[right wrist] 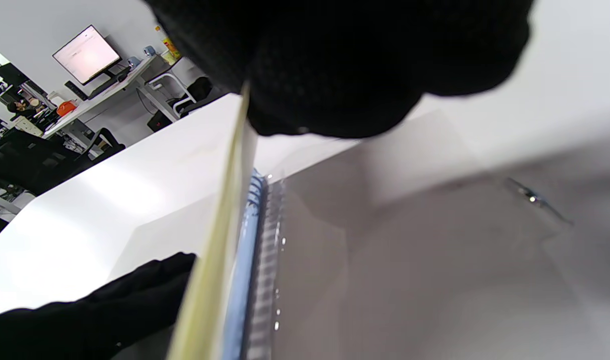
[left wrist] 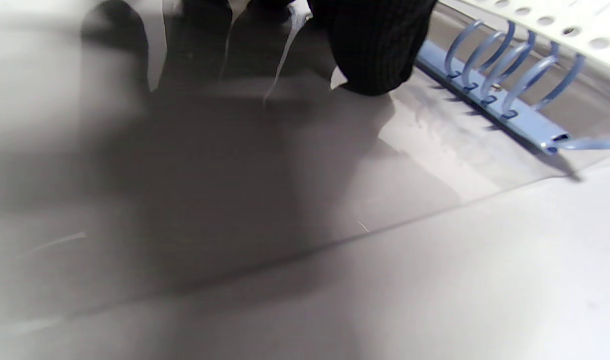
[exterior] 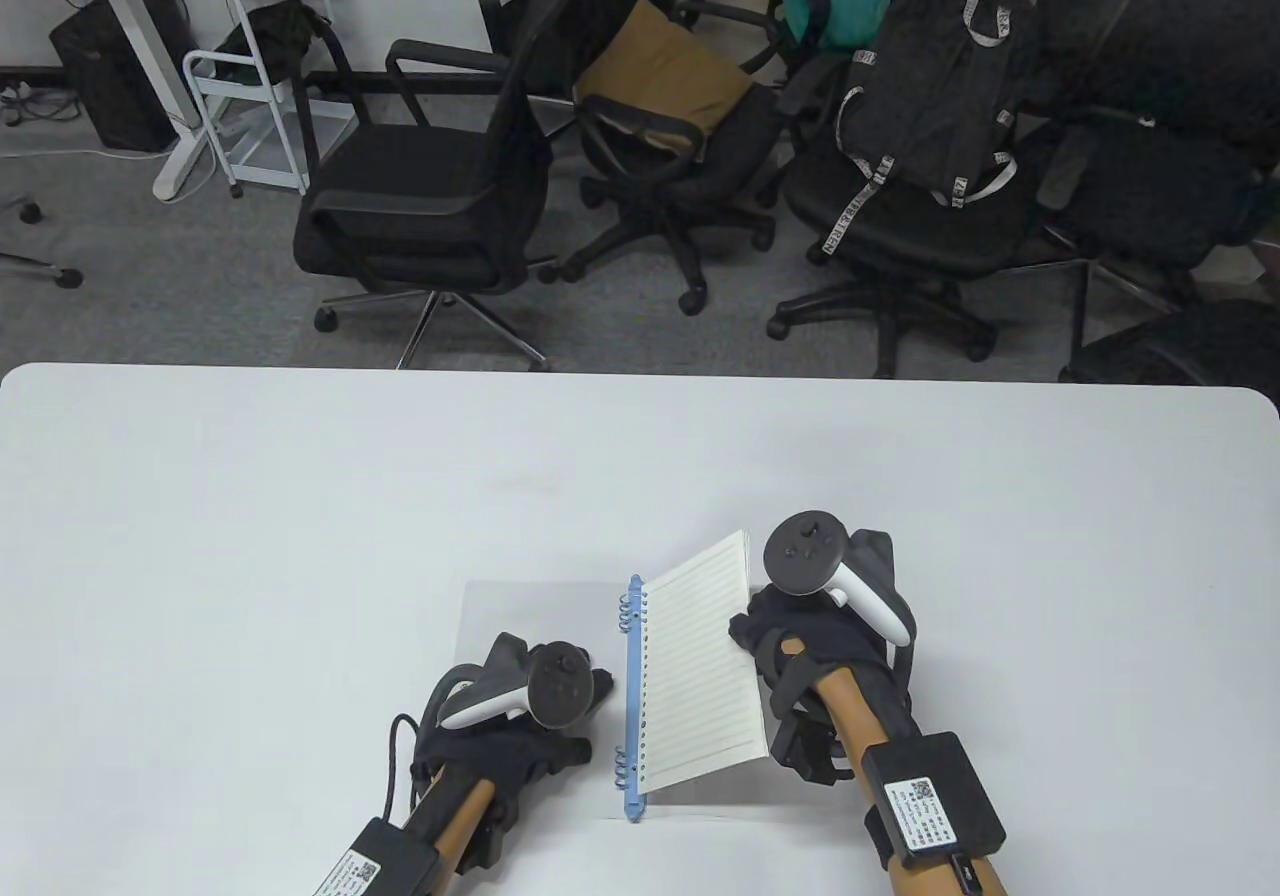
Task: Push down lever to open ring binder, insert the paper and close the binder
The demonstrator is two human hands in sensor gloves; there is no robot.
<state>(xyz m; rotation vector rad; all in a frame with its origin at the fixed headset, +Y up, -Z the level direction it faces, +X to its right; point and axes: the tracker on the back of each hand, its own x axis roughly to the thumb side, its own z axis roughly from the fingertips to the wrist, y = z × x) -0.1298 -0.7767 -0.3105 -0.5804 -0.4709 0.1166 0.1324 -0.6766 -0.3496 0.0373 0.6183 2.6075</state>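
Observation:
The ring binder lies flat near the table's front edge, with a blue ring spine (exterior: 631, 696) between clear plastic covers (exterior: 520, 611). A stack of lined, punched paper (exterior: 700, 666) stands tilted over the right cover, its hole edge at the rings. My right hand (exterior: 757, 636) pinches the stack's right edge; in the right wrist view its fingers (right wrist: 335, 65) grip the paper (right wrist: 219, 250) above the spine (right wrist: 239, 280). My left hand (exterior: 585, 691) rests on the left cover beside the spine. There its fingertip (left wrist: 375, 50) touches the plastic next to the rings (left wrist: 490, 65) and end lever (left wrist: 590, 144).
The white table (exterior: 300, 496) spreads wide to the left, right and far side of the binder. Beyond its far edge stand several black office chairs (exterior: 430, 196), one carrying a black backpack (exterior: 940, 76).

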